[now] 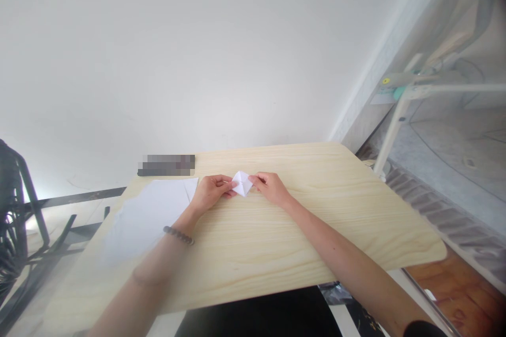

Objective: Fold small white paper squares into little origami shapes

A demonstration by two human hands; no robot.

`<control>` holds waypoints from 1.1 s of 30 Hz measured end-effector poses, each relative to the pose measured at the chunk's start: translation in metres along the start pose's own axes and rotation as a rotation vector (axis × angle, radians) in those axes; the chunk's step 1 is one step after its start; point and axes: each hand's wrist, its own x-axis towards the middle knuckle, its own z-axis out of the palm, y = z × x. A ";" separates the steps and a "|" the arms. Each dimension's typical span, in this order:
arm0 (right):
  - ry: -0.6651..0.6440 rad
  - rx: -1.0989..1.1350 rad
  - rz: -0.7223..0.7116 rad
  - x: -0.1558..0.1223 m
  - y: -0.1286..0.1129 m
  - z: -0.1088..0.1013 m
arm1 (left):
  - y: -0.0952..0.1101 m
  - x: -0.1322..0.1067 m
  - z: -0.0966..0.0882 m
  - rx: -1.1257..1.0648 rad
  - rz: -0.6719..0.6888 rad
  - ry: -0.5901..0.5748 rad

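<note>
A small piece of folded white paper (242, 184), roughly diamond-shaped with creases across its face, is held between both hands above the middle of the table. My left hand (215, 189) pinches its left edge, thumb on top and fingers behind. On the opposite side, the thumb and fingertips of my right hand (271, 186) grip the right corner. A dark beaded bracelet (178, 235) circles my left wrist. Loose white paper sheets (146, 216) lie to the left, partly covered by my left forearm.
The pale wooden table (316, 179) stands near a white wall. A pixelated dark object (166, 165) rests at its back left edge. To the left is a black chair (27, 195); to the right, a white metal frame (395, 121).
</note>
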 end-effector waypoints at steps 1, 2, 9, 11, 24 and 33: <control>0.005 -0.001 -0.001 0.000 0.000 0.000 | 0.000 0.000 0.000 0.016 0.001 0.005; 0.013 -0.011 -0.008 0.000 0.001 0.000 | 0.000 0.000 0.000 0.042 0.010 0.016; 0.051 -0.145 -0.062 0.000 0.003 0.001 | 0.000 -0.002 0.003 0.385 0.246 0.215; 0.065 -0.197 -0.077 0.000 0.003 0.002 | 0.000 -0.003 0.005 0.493 0.323 0.169; 0.034 -0.384 -0.100 -0.001 0.006 0.003 | -0.013 0.001 0.008 0.919 0.399 0.113; -0.109 -0.591 -0.104 -0.003 -0.006 -0.002 | -0.011 -0.001 0.009 1.044 0.402 0.120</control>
